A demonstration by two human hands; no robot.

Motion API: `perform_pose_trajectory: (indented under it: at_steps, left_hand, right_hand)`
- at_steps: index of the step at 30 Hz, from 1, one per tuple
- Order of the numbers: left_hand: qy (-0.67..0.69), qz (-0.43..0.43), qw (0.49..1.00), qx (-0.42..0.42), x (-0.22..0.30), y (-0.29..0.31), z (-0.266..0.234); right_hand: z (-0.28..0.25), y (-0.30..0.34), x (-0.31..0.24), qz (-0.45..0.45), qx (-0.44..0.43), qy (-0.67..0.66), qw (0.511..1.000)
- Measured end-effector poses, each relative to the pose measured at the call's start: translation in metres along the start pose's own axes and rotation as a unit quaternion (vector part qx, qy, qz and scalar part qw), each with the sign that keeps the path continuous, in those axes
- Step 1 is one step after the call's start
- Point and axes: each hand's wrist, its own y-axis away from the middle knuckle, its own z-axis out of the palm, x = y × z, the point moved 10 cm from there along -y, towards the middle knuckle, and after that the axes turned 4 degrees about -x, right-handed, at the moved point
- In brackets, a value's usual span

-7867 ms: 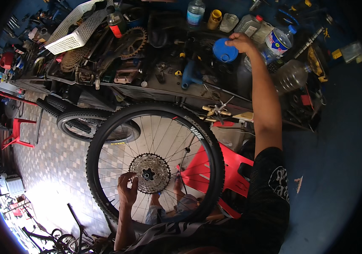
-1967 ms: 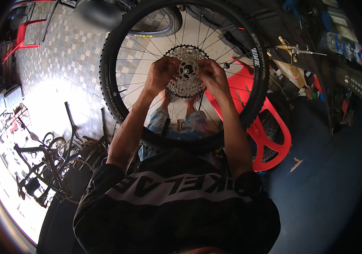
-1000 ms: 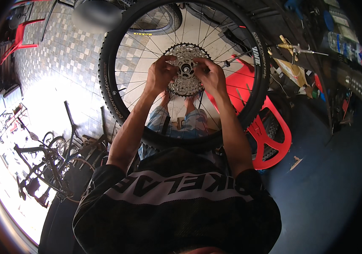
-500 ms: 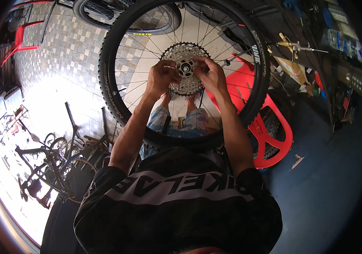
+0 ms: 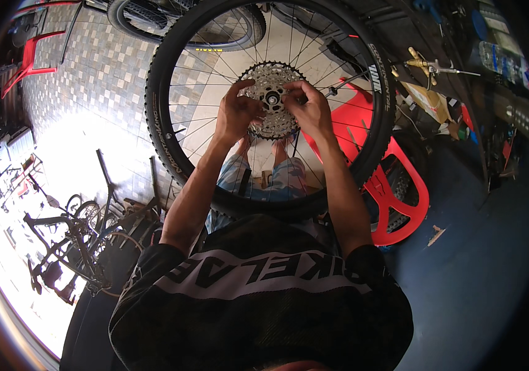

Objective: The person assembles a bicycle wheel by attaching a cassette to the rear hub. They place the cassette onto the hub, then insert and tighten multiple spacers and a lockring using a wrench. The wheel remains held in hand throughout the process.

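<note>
A bicycle wheel with a black knobby tyre (image 5: 163,133) stands in front of me, its silver cassette (image 5: 270,73) and hub centre (image 5: 272,99) facing up towards me. My left hand (image 5: 236,114) is at the cassette's left side, index finger stretched out over the sprockets and thumb apart from it. On the opposite side, my right hand (image 5: 309,111) has its fingers bent together against the sprockets close to the hub. The fingertips partly hide the cassette's sides. Thin dark spokes run out to the rim around both wrists.
A red plastic chair (image 5: 398,185) is right of the wheel, and another red chair (image 5: 28,62) at the far left. A second bicycle wheel (image 5: 249,28) lies beyond. Bicycle frames (image 5: 69,232) stand at left by bright light. A cluttered bench (image 5: 456,80) lines the right.
My left index finger has straightened and lifted away from the hub along the sprockets. My right hand has barely moved, and the wheel stays nearly in place.
</note>
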Motion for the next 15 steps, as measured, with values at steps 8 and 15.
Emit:
perform_pose_trajectory:
  at_steps: [8,15]
  left_hand:
    - [-0.245,0.160,0.956,0.031,0.044,0.024,0.011]
    - [-0.246,0.289,0.925,0.018,0.071,0.047,0.028]
  right_hand:
    - [-0.009,0.016,-0.020,0.029,-0.075,-0.198,0.977]
    - [-0.003,0.015,-0.013,0.020,-0.057,-0.270,0.961]
